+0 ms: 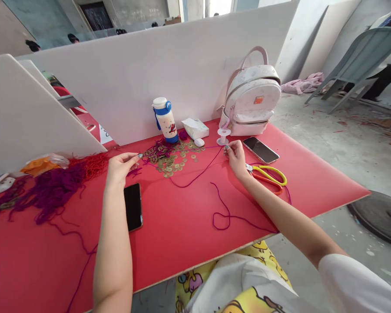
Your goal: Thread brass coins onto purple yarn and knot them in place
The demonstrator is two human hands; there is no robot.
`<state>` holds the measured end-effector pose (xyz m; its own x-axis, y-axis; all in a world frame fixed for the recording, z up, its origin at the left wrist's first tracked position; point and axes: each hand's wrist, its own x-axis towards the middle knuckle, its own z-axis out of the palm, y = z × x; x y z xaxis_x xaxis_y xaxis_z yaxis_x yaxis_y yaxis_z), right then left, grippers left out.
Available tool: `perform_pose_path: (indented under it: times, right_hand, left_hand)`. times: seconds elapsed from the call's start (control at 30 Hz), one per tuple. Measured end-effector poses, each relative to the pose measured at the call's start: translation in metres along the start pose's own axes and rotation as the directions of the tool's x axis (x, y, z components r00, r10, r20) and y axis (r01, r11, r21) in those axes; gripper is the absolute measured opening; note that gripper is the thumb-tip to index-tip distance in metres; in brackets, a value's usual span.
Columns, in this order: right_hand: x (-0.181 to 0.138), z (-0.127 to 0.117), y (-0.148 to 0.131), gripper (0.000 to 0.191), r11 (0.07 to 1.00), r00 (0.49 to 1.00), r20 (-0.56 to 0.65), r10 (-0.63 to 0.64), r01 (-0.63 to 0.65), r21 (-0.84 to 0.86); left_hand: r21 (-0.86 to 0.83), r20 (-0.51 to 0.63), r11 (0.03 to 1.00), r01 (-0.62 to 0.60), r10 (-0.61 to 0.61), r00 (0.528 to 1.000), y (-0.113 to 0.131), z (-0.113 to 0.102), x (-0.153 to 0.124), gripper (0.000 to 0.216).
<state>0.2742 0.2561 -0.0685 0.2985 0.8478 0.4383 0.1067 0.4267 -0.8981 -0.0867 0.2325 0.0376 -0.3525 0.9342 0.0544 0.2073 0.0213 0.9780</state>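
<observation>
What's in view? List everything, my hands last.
Table: one, red, foreground.
Coins: many, brassy, centre.
Cord: many strands, purple and red, across table.
Phones: two, black-screened, left and right.
Bottle: one, white-blue, behind coins.
Packet: one, whitish, beside bottle.
Rounded object: one, white, before packet.
Backpack: one, pale pink, back right.
Spool: one, pale, before backpack.
Hand tool: one, yellow-red handles, right.
Wrapper: one, orange, back left.
Boards: several, white, behind table.
Chair: one, grey-green, far right.
Cloth: one heap, pink, on floor.
Round base: one, dark, floor right.
Heads: several, dark-haired, beyond boards.
Left hand: one, teal-nailed, left of coins.
Right hand: one, teal-nailed, gripping cord.
</observation>
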Motion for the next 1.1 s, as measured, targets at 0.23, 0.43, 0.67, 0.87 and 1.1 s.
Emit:
perform_pose_path:
  times: [0.23, 0.43, 0.67, 0.87, 1.1]
  right_hand:
    - [0.003, -0.003, 0.012, 0.02, 0.992, 0.99, -0.12, 0.078, -0.065, 0.107]
    - [0.01, -0.011, 0.022, 0.025, 0.98, 0.967, -0.209, 0.145, -0.111, 0.167]
    - [0.015, -0.018, 0.025, 0.025, 0.987, 0.966, -0.227, 0.123, -0.095, 0.132]
    - [0.014, -0.019, 0.029, 0.027, 0.986, 0.964, -0.236, 0.126, -0.097, 0.132]
    - [0.012, -0.016, 0.031, 0.026, 0.973, 0.94, -0.294, 0.173, -0.117, 0.201]
  left_hand:
    - [-0.233, -0.065, 0.971, 0.049, -0.066, 0.996, -0.003, -0.01, 0.003, 0.028]
    - [-0.373, -0.168, 0.927, 0.048, -0.118, 0.979, -0.006, -0.01, 0.006, 0.014]
    - [-0.278, -0.215, 0.961, -0.005, -0.057, 0.975, -0.016, -0.007, 0.007, 0.011]
    - [-0.457, -0.081, 0.879, 0.135, -0.192, 0.978, -0.01, -0.003, 0.007, 0.01]
    - [-0.727, 0.203, 0.591, 0.349, -0.301, 0.932, -0.002, -0.003, 0.005, 0.037]
